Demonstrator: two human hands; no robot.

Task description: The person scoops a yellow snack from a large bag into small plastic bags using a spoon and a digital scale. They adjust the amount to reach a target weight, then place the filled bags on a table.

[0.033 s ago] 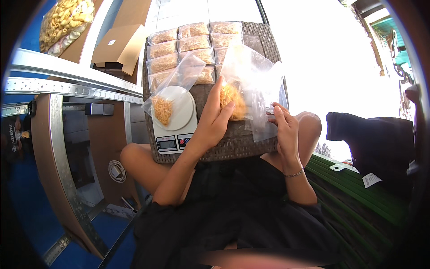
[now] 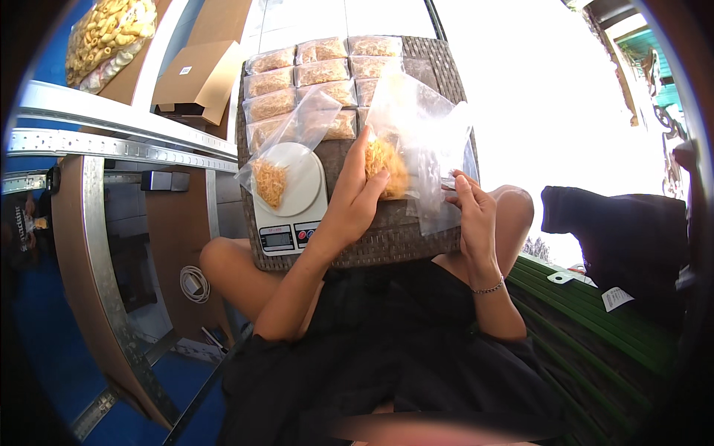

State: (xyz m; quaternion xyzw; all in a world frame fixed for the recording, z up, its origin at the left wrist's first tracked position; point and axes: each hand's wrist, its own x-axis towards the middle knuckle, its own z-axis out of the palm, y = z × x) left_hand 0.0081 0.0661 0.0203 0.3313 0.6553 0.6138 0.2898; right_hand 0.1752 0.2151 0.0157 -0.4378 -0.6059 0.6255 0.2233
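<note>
My left hand [image 2: 355,202] cups a clump of yellow-orange snack [image 2: 387,167] that sits in a large clear plastic bag [image 2: 424,134]. My right hand [image 2: 472,212] pinches the lower edge of that bag. Both hands rest over a brown woven tray [image 2: 394,241] lying on my knees. To the left on the tray stands a white digital scale [image 2: 291,204] with a round plate. A small clear bag with a little snack [image 2: 271,178] lies on the plate. Rows of filled small bags [image 2: 320,74] cover the far part of the tray.
A cardboard box [image 2: 197,78] and a big bag of yellow snacks [image 2: 108,37] lie at the upper left behind metal rails [image 2: 111,137]. A coiled white cable [image 2: 195,284] lies by my left knee. A dark bag [image 2: 617,238] sits on green matting [image 2: 595,312] at the right.
</note>
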